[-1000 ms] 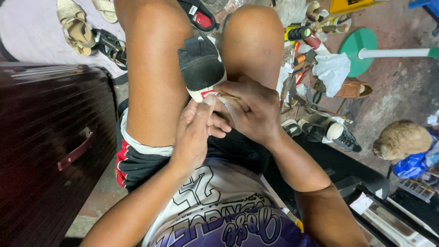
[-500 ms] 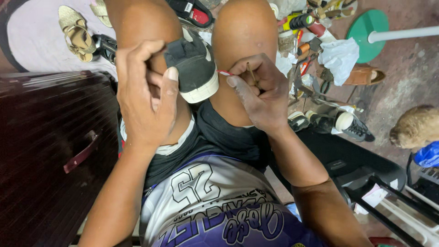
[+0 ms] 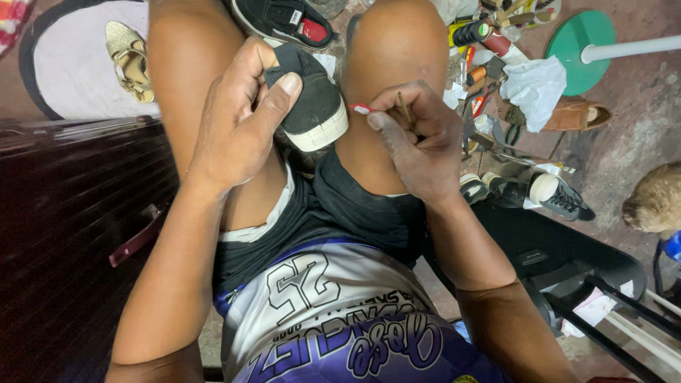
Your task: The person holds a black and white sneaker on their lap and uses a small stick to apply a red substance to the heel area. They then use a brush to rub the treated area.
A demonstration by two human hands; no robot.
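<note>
At nine o'clock a dark red case (image 3: 71, 234) runs off frame. Your left hand (image 3: 237, 124) wraps the black shoe (image 3: 310, 106) between your knees. Your right hand (image 3: 418, 138) pinches a thin stick (image 3: 404, 110), its tip hidden; a red-white tab (image 3: 360, 108) sits just left of those fingertips.

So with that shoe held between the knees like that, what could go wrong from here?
The thin tool in the right hand points toward the left hand's thumb on the black shoe, so a slip might jab it. The shoe rests between bare knees, gripped only by the left hand, and could twist loose. Tools and bottles crowd the floor beside the leg, easy to knock over.
</note>
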